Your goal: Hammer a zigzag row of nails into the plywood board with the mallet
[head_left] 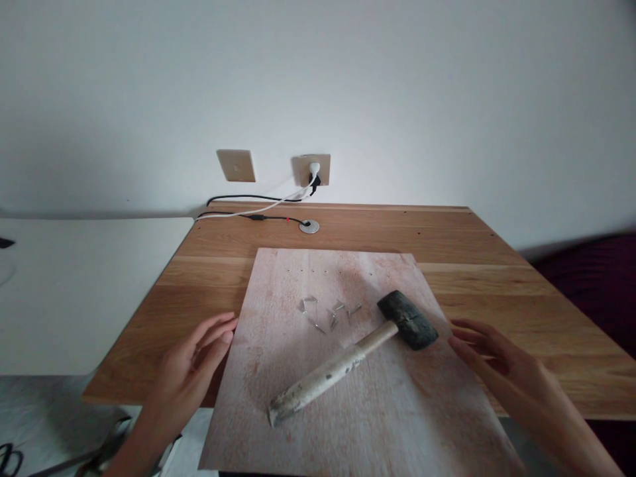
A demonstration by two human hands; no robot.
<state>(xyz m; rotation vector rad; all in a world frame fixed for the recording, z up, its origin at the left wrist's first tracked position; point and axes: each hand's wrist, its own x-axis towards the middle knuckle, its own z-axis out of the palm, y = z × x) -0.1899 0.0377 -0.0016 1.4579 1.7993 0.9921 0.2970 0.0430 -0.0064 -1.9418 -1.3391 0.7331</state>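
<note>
A pale, reddish-stained board [308,411] lies on a wooden table [447,252], overhanging its front edge. On the board rests a mallet with a black rubber head [408,319] and a worn light wooden handle [328,376] pointing toward me and to the left. Several small metal nails [328,313] lie scattered just behind the handle. My left hand [191,368] is at the board's left edge, fingers loosely stretched, holding nothing. At the board's right edge my right hand [497,361] has its fingers extended toward the mallet head, empty.
A white surface [74,291] adjoins the table on the left. Two wall plates [311,169] sit on the wall behind; black and white cables [248,212] run from one down to a round grommet [309,226] in the table. Dark fabric [596,278] is at the right.
</note>
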